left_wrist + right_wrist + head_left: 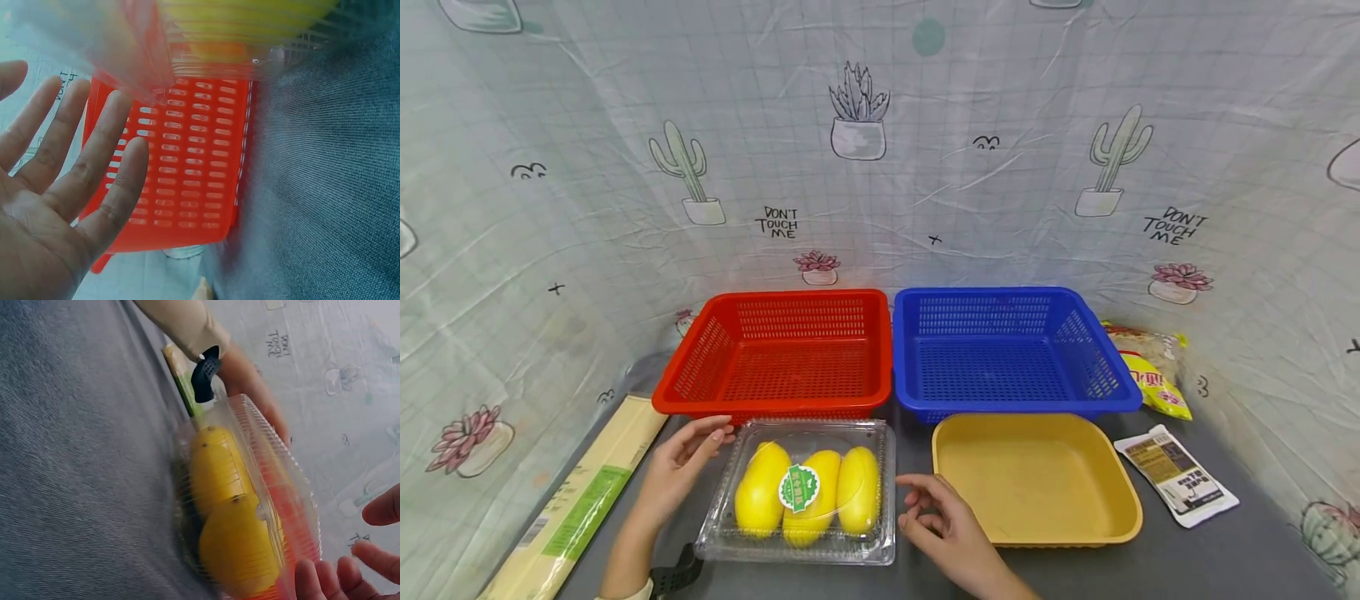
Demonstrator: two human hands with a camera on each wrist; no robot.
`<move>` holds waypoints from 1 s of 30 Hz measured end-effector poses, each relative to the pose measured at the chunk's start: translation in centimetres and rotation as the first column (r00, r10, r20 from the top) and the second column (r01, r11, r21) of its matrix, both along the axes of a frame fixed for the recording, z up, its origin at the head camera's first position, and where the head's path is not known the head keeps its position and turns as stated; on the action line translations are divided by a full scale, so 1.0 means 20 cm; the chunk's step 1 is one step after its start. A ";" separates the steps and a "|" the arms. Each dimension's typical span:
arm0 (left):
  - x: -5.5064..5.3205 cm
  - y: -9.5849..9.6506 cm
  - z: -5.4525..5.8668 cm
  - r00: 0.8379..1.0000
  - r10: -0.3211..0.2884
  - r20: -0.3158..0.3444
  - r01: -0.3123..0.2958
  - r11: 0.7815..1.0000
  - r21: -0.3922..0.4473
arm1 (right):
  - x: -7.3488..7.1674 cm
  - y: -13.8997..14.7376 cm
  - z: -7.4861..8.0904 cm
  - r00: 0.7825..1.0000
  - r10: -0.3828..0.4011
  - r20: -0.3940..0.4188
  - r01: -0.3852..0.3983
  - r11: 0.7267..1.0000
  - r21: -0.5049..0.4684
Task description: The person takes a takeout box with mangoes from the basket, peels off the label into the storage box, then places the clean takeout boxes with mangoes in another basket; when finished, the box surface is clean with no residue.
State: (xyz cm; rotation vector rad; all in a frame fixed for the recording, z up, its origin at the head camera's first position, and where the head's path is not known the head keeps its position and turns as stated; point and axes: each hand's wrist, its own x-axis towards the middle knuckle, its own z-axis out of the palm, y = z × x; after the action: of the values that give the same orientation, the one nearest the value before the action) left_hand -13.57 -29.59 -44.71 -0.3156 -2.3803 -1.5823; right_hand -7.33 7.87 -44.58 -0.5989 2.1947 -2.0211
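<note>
A clear plastic clamshell box [887, 492] lies on the grey table with three yellow mangoes [762, 492] inside and a round green-and-white sticker [799, 488] on its lid. My left hand [672, 473] hovers at the box's far left corner, close to the red basket's front rim. In the left wrist view its fingers [87, 169] are spread and hold nothing. Beside the box's right side is my right hand [942, 523], fingers loosely bent around nothing. From the right wrist view, the mangoes [240, 547] show through the box's ribbed side; whether those fingertips touch it, I cannot tell.
Behind the box stand a red basket [797, 371] and a blue basket [985, 367], side by side. A yellow tray [1037, 483] sits right of my right hand. Two food packets [1153, 379] and a white-and-brown pouch [1178, 477] lie at right, a long cream-and-green package [576, 500] at left.
</note>
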 end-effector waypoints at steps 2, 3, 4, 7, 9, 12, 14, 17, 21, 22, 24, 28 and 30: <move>0.00 0.00 -0.01 1.000 -0.017 0.003 0.017 1.000 0.001 | -0.01 -0.01 0.00 0.998 0.005 -0.067 -0.006 1.000 -0.014; 0.00 0.00 -0.01 1.000 -0.025 0.010 0.025 1.000 0.004 | -0.01 -0.02 0.00 0.995 0.010 -0.100 -0.012 1.000 -0.022; 0.00 0.00 -0.01 0.999 -0.032 0.018 0.032 0.999 0.000 | -0.01 -0.04 0.00 0.992 0.013 -0.129 -0.017 0.999 -0.030; -0.01 0.01 -0.02 0.998 -0.047 0.042 0.048 0.999 -0.010 | -0.02 -0.08 0.00 0.985 0.027 -0.171 -0.039 0.997 -0.064; -0.01 0.02 -0.03 0.998 -0.044 0.047 0.046 0.998 -0.039 | -0.03 -0.10 0.01 0.980 0.033 -0.195 -0.051 0.995 -0.086; -0.01 0.02 -0.03 0.998 -0.043 0.040 0.046 0.996 -0.081 | -0.04 -0.13 0.02 0.975 0.037 -0.218 -0.061 0.992 -0.106; -0.01 0.02 -0.03 0.998 -0.048 0.035 0.052 0.992 -0.112 | -0.05 -0.15 0.03 0.976 0.042 -0.213 -0.065 0.993 -0.103; -0.01 0.02 -0.03 0.997 -0.062 0.035 0.067 0.987 -0.148 | -0.08 -0.17 0.04 0.981 0.052 -0.189 -0.070 0.994 -0.088; -0.01 0.02 -0.03 0.997 -0.063 0.047 0.071 0.981 -0.179 | -0.11 -0.22 0.03 0.985 0.082 -0.153 -0.096 0.992 -0.085; -0.01 0.02 -0.03 0.997 -0.061 0.052 0.070 0.980 -0.184 | -0.12 -0.23 0.04 0.986 0.090 -0.142 -0.103 0.991 -0.083; -0.02 0.02 -0.04 0.997 -0.060 0.049 0.069 0.977 -0.200 | -0.13 -0.25 0.04 0.985 0.109 -0.133 -0.120 0.989 -0.082; -0.02 0.02 -0.04 0.998 -0.052 0.038 0.059 0.971 -0.231 | -0.15 -0.30 0.06 0.984 0.147 -0.102 -0.151 0.988 -0.033; -0.02 0.02 -0.04 0.998 -0.053 0.036 0.060 0.969 -0.240 | -0.17 -0.31 0.08 0.983 0.170 -0.066 -0.169 0.985 0.014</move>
State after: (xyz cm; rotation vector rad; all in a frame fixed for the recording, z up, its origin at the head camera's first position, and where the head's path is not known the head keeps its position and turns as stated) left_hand -13.90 -29.15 -45.61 -0.4139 -2.6129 -1.3281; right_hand -10.71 1.61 -42.97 -0.8335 2.1057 -1.9322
